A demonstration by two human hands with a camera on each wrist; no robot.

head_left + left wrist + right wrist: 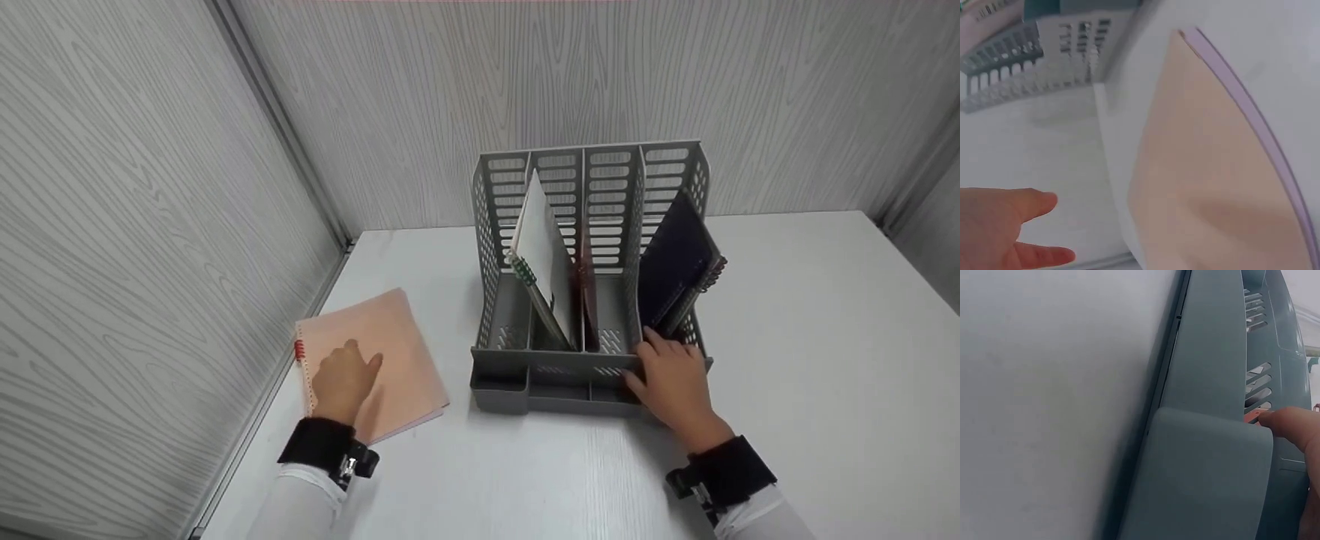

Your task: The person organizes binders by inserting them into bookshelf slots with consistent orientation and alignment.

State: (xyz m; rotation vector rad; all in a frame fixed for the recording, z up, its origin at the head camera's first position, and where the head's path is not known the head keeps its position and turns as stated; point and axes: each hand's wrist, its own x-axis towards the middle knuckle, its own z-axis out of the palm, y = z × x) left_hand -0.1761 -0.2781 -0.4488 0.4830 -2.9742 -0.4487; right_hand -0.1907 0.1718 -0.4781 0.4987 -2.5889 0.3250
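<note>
A grey file organizer (pixel 555 364) with slatted upright compartments stands on the table. At its front right, my right hand (pixel 671 379) grips the front wall, fingers over the rim and thumb on the outer face. The right wrist view shows the thumb (pixel 1292 424) against the grey plastic. Just behind those fingers a dark spiral notebook (pixel 675 259) leans in the rightmost compartment. My left hand (pixel 343 379) hovers above a peach spiral notebook (pixel 405 345) lying flat. In the left wrist view its fingers are spread, holding nothing, and a lilac edge (pixel 1241 101) shows beneath the peach cover.
A pale notebook with green rings (pixel 544 247) and a thin dark red one (pixel 586 292) stand in the middle compartments. Small open trays (pixel 499 397) line the organizer's front. Wood-grain panels (pixel 420 97) enclose the white table (pixel 810 300) at the back and sides.
</note>
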